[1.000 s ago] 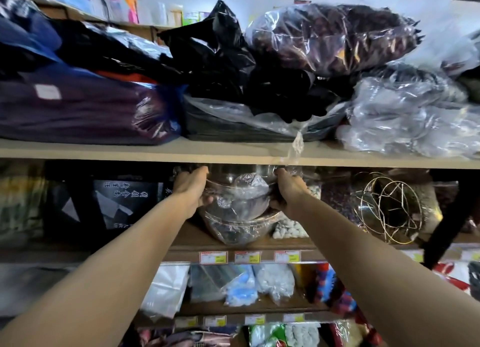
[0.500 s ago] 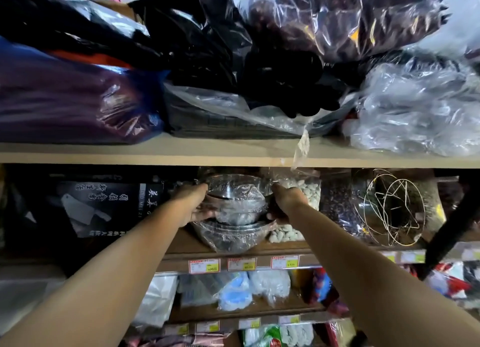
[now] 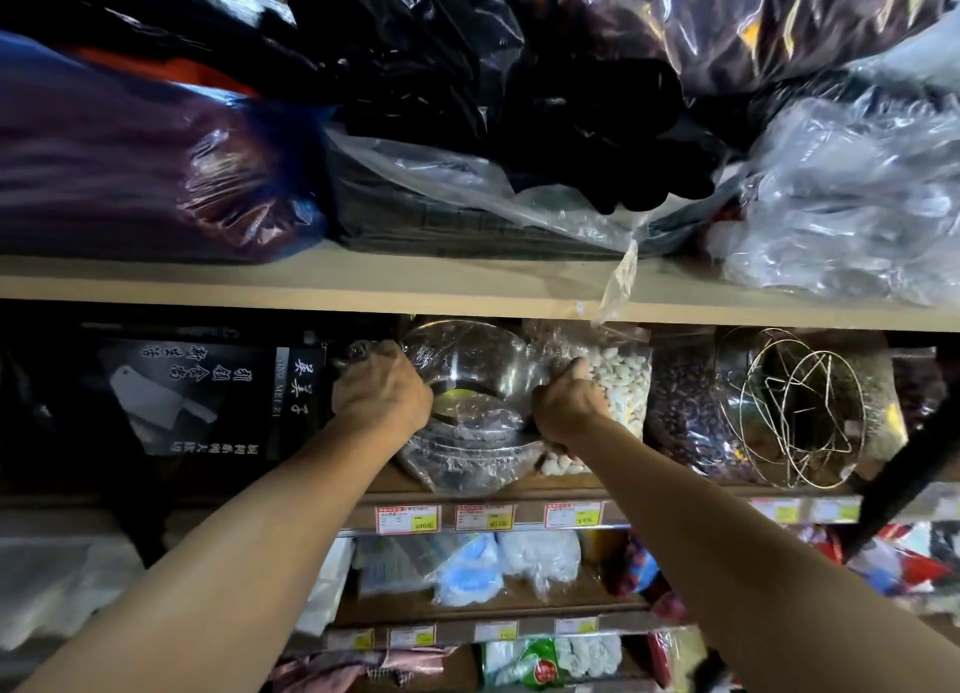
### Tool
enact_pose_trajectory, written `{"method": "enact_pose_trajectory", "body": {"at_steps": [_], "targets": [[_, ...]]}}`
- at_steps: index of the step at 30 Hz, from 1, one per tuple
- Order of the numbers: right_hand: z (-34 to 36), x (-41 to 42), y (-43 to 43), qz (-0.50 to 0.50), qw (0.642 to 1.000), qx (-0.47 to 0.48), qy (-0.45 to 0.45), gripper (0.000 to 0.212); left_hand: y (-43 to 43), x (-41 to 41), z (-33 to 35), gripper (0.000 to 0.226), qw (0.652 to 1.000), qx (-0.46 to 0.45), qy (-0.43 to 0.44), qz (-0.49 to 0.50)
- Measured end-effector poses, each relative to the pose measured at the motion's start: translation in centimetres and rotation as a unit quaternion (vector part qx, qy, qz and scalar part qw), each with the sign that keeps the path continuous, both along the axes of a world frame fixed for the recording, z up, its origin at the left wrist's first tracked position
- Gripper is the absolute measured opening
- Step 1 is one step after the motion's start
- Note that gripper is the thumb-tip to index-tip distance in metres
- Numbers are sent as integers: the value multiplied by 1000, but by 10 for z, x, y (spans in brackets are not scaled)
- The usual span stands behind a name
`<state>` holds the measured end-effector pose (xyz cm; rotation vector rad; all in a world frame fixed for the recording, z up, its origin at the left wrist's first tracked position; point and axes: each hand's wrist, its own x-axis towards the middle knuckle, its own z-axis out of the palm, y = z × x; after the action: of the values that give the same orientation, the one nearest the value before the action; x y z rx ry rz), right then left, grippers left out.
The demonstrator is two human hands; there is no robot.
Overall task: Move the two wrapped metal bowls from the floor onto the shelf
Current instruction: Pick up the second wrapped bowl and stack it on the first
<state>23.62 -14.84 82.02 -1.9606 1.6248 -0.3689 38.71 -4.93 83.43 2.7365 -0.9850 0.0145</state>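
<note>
Two metal bowls in clear plastic wrap sit stacked on the wooden shelf. The upper wrapped bowl is tilted, its shiny inside facing me, and rests on the lower wrapped bowl, which stands on the shelf board. My left hand grips the upper bowl's left rim. On its right rim my right hand is closed. Both arms reach up from the bottom of the view.
A black knife box stands left of the bowls, a bag of white pebbles and a wire rack to the right. The board above carries bulky plastic-wrapped bundles. Price tags line the shelf edge.
Both hands have pushed the upper bowl deeper into the shelf and tipped it so its inside faces me. The camera has moved closer to the shelf.
</note>
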Motion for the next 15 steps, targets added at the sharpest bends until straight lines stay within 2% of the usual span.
{"method": "enact_pose_trajectory", "body": {"at_steps": [3,6,10,15], "targets": [[-4,1,-5,-17,1000,-17,-14,53,-5,7,-11,49,999,-41,31,-5],[-4,0,-7,-23,999,-22,-7,57,-6,12,-15,58,997,-69,31,-16],[-10,0,-9,-29,998,-22,-60,63,-7,14,-19,48,995,-93,23,-14],[-1,-16,0,7,995,-16,-98,37,0,12,-6,44,995,-69,51,-41]]}}
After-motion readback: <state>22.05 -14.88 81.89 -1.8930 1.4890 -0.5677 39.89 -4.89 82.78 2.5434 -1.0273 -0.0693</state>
